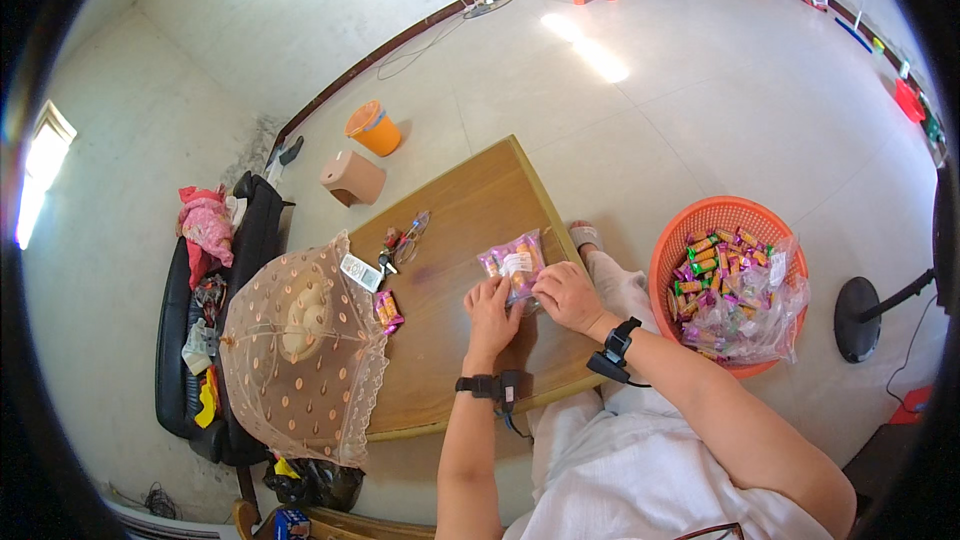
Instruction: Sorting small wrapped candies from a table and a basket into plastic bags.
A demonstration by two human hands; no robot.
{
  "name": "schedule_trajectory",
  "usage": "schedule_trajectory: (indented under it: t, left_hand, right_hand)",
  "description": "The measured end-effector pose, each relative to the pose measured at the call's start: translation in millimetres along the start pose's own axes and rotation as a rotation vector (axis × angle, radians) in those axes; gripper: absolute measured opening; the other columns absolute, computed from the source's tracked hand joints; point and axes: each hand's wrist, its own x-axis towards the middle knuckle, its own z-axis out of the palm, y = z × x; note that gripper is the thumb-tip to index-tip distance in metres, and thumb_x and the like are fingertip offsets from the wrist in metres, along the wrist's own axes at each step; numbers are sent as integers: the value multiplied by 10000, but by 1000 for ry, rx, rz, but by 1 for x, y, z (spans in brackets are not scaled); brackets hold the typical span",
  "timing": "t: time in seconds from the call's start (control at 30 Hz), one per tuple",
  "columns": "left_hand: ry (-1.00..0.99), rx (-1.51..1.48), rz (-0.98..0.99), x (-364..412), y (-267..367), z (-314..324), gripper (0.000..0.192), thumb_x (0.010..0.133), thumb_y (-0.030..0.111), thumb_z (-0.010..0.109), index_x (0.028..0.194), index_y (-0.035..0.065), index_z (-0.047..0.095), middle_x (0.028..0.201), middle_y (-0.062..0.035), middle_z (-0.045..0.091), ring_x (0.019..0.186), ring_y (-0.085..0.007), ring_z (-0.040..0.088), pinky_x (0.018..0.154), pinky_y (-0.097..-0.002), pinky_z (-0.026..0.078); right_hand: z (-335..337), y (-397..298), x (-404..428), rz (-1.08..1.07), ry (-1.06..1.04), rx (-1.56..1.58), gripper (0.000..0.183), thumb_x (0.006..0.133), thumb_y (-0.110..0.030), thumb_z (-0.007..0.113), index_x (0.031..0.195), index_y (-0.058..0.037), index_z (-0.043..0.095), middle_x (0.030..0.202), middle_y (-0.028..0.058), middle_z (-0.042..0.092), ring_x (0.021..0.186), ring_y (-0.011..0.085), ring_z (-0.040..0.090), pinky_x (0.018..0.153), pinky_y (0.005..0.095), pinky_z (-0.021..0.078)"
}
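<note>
A clear plastic bag (514, 251) with several purple-and-orange wrapped snacks and a white label lies on the wooden table (450, 240). The fingers of my left hand (491, 315) grip its near edge. At the near right corner, my right hand (566, 296) pinches the same edge, with fingers curled in. The bag's near end is partly hidden by both hands. To the left, two or so wrapped snacks (388, 313) rest by the mesh food cover. An orange plastic basket (664, 255) on the floor to my right holds many wrapped snacks and crumpled clear bags (780, 307).
A mesh food cover (255, 330) takes up the table's left end. Beside it lie a white remote control (361, 273), keys (386, 264) and glasses (412, 236). Beyond the table stand a pink stool (352, 176) and an orange bin (379, 133). A black stand base (856, 319) is right of the basket.
</note>
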Motion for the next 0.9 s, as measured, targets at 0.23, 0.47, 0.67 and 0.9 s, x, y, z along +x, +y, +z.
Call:
schedule_trajectory:
  t: [0.23,0.47,0.67,0.9]
  left_hand:
    - [28,-28,-22,6,-3,13,419,771,164,701,1176,86,626,1129,-92,597,1106,-305,518,964,-454,342]
    - [92,-89,-197,10,0,26,371,741,129,694,1111,147,679,987,-48,618,1007,-254,555,937,-431,333]
    - [88,-88,-314,14,2,27,334,745,132,690,1078,160,683,898,-21,625,936,-225,579,932,-441,316]
    - [78,-134,-369,15,8,31,338,747,154,704,1083,166,667,798,-2,599,888,-207,582,962,-471,297]
  right_hand:
    - [4,4,-2,-27,15,-20,80,854,-161,631,913,-119,598,1081,72,590,1099,296,550,932,466,404]
    - [6,5,-4,185,-50,56,57,891,-185,594,907,-135,572,1161,69,577,1147,309,535,946,591,381]
    - [7,8,-5,235,-141,131,83,898,-187,589,941,-128,549,1207,81,547,1125,307,538,1014,595,322]
    - [6,7,-3,240,-86,202,81,873,-142,612,909,-97,555,1205,96,545,1118,313,528,1000,500,338]
